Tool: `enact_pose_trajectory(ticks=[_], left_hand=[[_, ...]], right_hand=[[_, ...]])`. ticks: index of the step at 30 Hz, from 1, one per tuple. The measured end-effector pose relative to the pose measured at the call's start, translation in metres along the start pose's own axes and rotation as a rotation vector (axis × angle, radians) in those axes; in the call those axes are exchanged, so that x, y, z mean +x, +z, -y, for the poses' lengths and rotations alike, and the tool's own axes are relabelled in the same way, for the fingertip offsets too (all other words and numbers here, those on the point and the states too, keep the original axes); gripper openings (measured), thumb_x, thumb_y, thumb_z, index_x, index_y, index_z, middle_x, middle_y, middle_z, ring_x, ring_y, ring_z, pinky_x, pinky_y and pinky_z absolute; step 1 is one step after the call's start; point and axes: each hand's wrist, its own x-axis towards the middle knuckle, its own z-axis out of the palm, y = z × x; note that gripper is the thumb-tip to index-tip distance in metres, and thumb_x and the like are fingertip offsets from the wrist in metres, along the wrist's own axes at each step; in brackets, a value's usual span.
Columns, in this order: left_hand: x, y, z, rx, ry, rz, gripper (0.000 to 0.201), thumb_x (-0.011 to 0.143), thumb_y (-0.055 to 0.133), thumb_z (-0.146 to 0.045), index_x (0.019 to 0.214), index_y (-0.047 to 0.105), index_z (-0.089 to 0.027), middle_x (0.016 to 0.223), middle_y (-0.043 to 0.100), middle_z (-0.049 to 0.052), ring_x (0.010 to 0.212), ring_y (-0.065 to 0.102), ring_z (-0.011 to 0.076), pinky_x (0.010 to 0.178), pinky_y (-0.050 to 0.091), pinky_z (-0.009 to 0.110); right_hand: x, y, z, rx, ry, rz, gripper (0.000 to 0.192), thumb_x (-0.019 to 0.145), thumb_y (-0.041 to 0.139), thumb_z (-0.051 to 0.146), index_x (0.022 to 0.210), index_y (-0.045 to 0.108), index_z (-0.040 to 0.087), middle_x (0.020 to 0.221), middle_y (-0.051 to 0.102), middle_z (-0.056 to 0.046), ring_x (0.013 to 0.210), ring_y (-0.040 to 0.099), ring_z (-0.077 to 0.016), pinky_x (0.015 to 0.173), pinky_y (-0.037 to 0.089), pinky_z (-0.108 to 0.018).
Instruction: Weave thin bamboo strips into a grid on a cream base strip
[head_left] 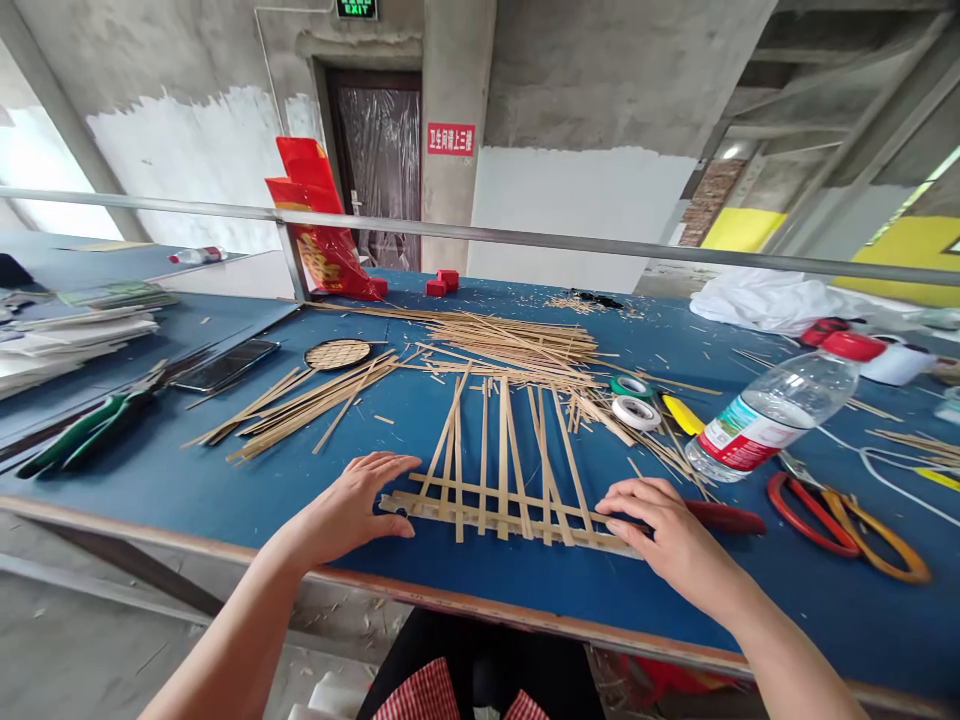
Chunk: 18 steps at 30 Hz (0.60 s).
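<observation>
Several thin bamboo strips (482, 450) lie lengthwise on the blue table, crossed near their front ends by a thin bamboo strip. Under those ends runs a wider flat pale strip (439, 508). My left hand (364, 510) is open at the left end of the crossing, thumb and forefinger apart around the strip ends. At the right end, my right hand (660, 525) has curled fingers, with thumb and forefinger closed on the end of the crosswise bamboo strip. Beside it, partly covered by the hand, is a dark red handle (724, 517).
Loose bamboo strips (517, 335) are heaped behind, with another bunch (315, 405) at left. Right are tape rolls (636, 412), a water bottle (780, 410) and scissors (847, 520). Left are green-handled pliers (94, 425), a phone (229, 365) and a round woven piece (337, 354).
</observation>
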Motion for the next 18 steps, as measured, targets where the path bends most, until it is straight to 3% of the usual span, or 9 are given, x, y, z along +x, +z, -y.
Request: enact_pose_trajectory(ticks=[7,11,14,18], left_hand=[[0.004,0.001,0.001,0.001,0.014,0.006,0.051,0.075,0.059,-0.04,0.123,0.045,-0.026,0.125,0.05,0.003,0.118,0.038,0.0227,0.099,0.03,0.039],[0.007,0.003,0.004,-0.01,0.032,-0.009,0.052,0.076,0.059,-0.039,0.124,0.044,-0.027,0.126,0.048,0.003,0.118,0.037,0.0224,0.099,0.03,0.039],[0.012,0.005,0.006,-0.012,0.057,0.0,0.053,0.075,0.059,-0.04,0.124,0.044,-0.027,0.125,0.048,0.004,0.118,0.037,0.0234,0.098,0.03,0.04],[0.015,0.006,0.006,-0.013,0.082,0.011,0.053,0.074,0.06,-0.04,0.123,0.044,-0.026,0.121,0.051,0.005,0.115,0.038,0.0237,0.097,0.03,0.041]], right_hand=[[0.004,-0.002,0.002,0.014,0.006,0.034,0.021,0.08,0.046,0.034,0.08,0.065,0.025,0.094,0.062,-0.005,0.095,0.052,-0.0236,0.086,0.04,-0.044],[0.004,-0.005,0.005,0.014,0.01,-0.022,0.019,0.079,0.049,0.034,0.084,0.064,0.024,0.097,0.061,-0.006,0.099,0.05,-0.0243,0.086,0.041,-0.043],[0.007,-0.006,0.03,0.028,-0.032,-0.071,0.022,0.08,0.049,0.035,0.095,0.06,0.023,0.103,0.058,-0.007,0.104,0.047,-0.0237,0.089,0.039,-0.043],[0.018,0.008,0.084,0.107,-0.13,-0.035,0.036,0.08,0.052,0.036,0.112,0.051,0.022,0.115,0.053,-0.007,0.112,0.042,-0.023,0.093,0.038,-0.043]])
